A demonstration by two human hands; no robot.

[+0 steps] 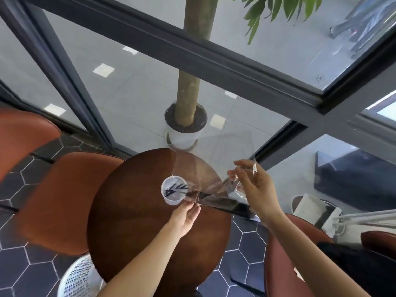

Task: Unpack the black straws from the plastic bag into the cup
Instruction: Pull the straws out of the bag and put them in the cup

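Note:
A clear plastic cup (171,201) stands on the round brown table (132,228), and several black straws (176,188) lie inside it. A clear plastic bag (216,201) stretches from the cup's right rim toward the right, with a dark bundle of straws (235,207) still inside its lower part. My left hand (186,219) pinches the bag's narrow end just beside the cup. My right hand (250,185) is raised to the right and grips the bag's other, crumpled end.
Orange-brown chairs (70,198) stand left of the table, and another chair (287,254) to the right. A white perforated basket (79,277) sits at the lower left. A potted tree (186,127) stands behind glass beyond the table. A white bag (315,213) rests at the right.

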